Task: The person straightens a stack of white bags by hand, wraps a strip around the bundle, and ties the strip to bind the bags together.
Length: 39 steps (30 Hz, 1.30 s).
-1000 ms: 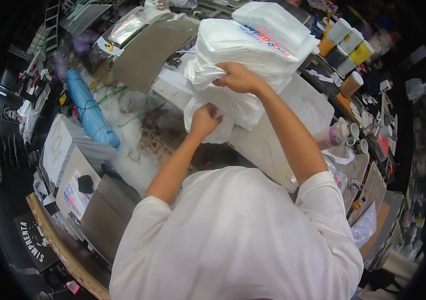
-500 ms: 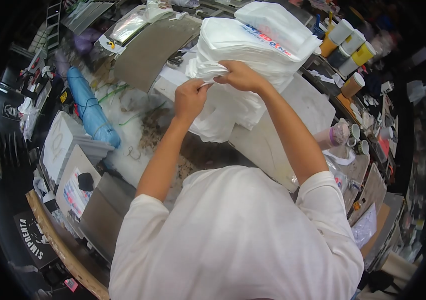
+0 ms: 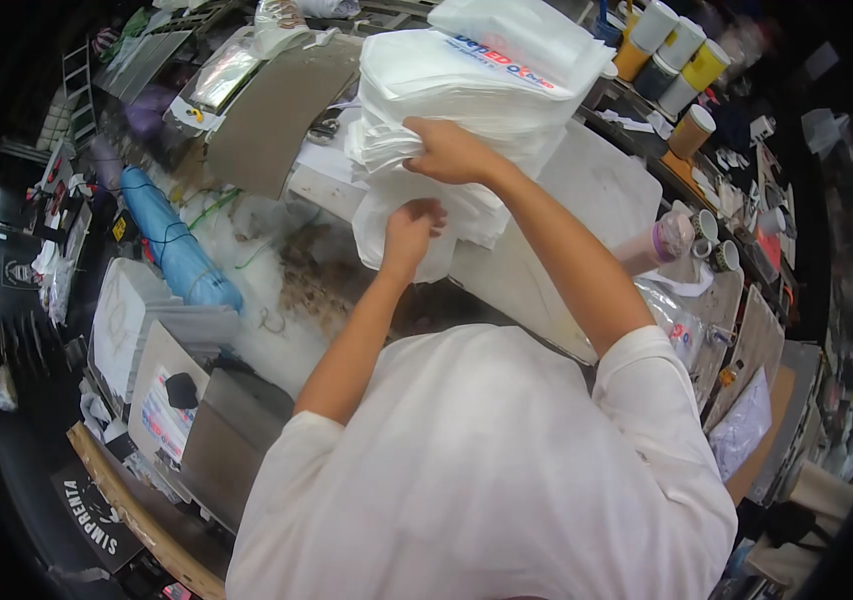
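A thick stack of thin white bags [image 3: 466, 85] with red and blue print lies on a pale board [image 3: 526, 290]. My right hand [image 3: 446, 152] pinches the bunched left edges of several bags. Below it, my left hand [image 3: 412, 232] rests against the lower white sheets [image 3: 376, 225], its fingers apart and partly curled, with nothing visibly gripped. The lower sheets hang past the board's near edge.
A blue wrapped roll [image 3: 181, 240] lies at the left, beside boxes and leaning panels [image 3: 161, 385]. Ink containers [image 3: 653, 28] crowd the upper right, with a pink-lidded jar [image 3: 668, 238] below them. A curved brown sheet [image 3: 281, 115] is beyond the board.
My left hand rose to the bag edges beside my right hand, then came back down and opened. My right hand still holds the edges. The view has shifted slightly.
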### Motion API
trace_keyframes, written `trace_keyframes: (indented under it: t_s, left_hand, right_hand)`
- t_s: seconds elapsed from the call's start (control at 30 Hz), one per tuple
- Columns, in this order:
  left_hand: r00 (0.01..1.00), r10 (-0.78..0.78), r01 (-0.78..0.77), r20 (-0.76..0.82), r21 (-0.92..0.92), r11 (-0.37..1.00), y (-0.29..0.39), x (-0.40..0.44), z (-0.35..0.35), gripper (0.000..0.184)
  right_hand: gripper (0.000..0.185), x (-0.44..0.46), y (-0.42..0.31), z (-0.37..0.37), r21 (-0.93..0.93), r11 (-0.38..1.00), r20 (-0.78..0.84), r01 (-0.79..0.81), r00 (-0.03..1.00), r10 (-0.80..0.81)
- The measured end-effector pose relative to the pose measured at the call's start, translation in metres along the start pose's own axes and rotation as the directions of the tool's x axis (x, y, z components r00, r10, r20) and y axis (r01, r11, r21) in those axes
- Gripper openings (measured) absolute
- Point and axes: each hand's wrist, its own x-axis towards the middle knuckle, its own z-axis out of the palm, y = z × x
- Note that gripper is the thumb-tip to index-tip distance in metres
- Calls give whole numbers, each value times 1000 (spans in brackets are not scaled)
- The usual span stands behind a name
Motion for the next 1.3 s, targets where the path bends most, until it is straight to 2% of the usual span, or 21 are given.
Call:
trace_keyframes:
  t_s: [0.07, 0.17, 0.3, 0.37, 0.5, 0.53, 0.6, 0.63, 0.7, 0.73, 0.77, 0.8, 0.83, 0.9, 0.93, 1.0, 1.07, 1.13, 1.17, 1.23, 1.3]
  left_hand:
    - [976, -136, 206, 168, -526, 825, -3, 18, 8, 23]
    - [943, -156, 296, 294, -526, 798, 6, 42, 5, 26]
    - [954, -117, 239, 275, -469, 850, 15, 49, 4, 26]
    - [939, -162, 276, 302, -388, 879, 5, 58, 1, 26]
    - [922, -232, 355, 311, -433, 828, 24, 46, 2, 28]
    - [922, -235, 355, 308, -434, 828, 19, 47, 2, 28]
    - [941, -147, 272, 303, -424, 864, 3, 49, 6, 32]
    - [939, -149, 275, 310, -416, 866, -3, 49, 6, 32]
    - [924, 94, 11, 371, -271, 963, -7, 37, 2, 42]
    - [920, 87, 17, 381, -260, 965, -7, 35, 2, 42]
    - [917, 20, -65, 399, 98, 993, 7, 30, 4, 54]
    - [917, -45, -146, 396, 440, 886, 14, 27, 6, 67]
    - [912, -52, -149, 407, 448, 881, 7, 26, 6, 67]
    - [914, 66, -282, 400, 510, 812, -14, 29, 2, 91]
    - [910, 62, -287, 410, 515, 808, -23, 32, 1, 91]
    - [900, 145, -398, 412, 637, 660, -27, 37, 0, 100]
    - [897, 136, -398, 420, 637, 660, -27, 40, -2, 98]
    - [896, 128, -398, 426, 637, 660, -22, 41, -3, 96]
    - [895, 146, -410, 422, 646, 643, -20, 41, -4, 94]
    - [890, 161, -427, 426, 656, 622, -17, 43, -5, 91]
    - [936, 222, -351, 274, 676, 648, -18, 47, -4, 70]
  right_hand:
    - [46, 2, 0, -2, -9, 1000, 68, 9, 998, -8]
    - [51, 1, -4, -6, -17, 1000, 105, -23, 994, 25]
    - [52, -22, -16, -23, 80, 997, 118, -10, 993, 1]
    - [46, -52, -22, -41, 245, 964, 84, -98, 993, 79]
    - [27, -130, 12, -45, 184, 903, 206, -388, 914, 350]
    - [27, -142, 21, -26, 185, 903, 209, -387, 914, 348]
    - [28, -164, 33, 3, 70, 924, -31, -375, 925, 378]
    - [28, -169, 38, 12, 75, 922, -37, -381, 923, 384]
    - [28, -171, 36, 30, 24, 946, -165, -325, 931, 324]
    - [28, -173, 37, 35, 8, 949, -150, -316, 938, 313]
    - [28, -173, 36, 38, 16, 946, -158, -325, 933, 323]
    - [27, -174, 34, 40, 21, 939, -157, -343, 927, 342]
    - [27, -175, 34, 41, 27, 932, -156, -361, 920, 361]
    - [29, -178, 37, 46, 67, 916, -184, -395, 898, 400]
    - [30, -178, 40, 48, 97, 903, -203, -418, 880, 429]
    - [37, -179, 48, 54, 192, 864, -163, -466, 853, 496]
    - [43, -177, 48, 51, 284, 812, -118, -510, 822, 557]
    - [56, -170, 33, 31, 663, 442, 262, -604, 740, 619]
    - [56, -168, 38, 29, 670, 437, 256, -600, 740, 622]
    - [62, -164, 49, 24, 789, 294, 346, -540, 784, 515]
    - [59, -159, 48, 18, 762, 329, 335, -558, 774, 537]
